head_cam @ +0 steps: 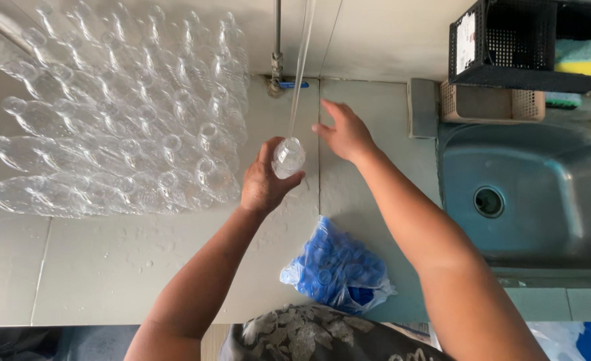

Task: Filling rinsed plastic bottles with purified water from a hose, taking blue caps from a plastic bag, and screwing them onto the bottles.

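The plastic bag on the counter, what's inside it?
The clear plastic bag is stuffed with blue bottle caps, lots showing through its side. Caps deeper in the pile and the counter underneath are covered, so those cannot be seen.

Lighting: bright, even daylight, soft and diffuse, no single source visible. Shadows: faint, short, under the forearms on the pale counter. Glare: white highlights on the stacked clear bottles and a dull sheen across the steel sink. Focus: sharp at centre. Distortion: wide-angle bending at the edges; bottom corners fall dark.
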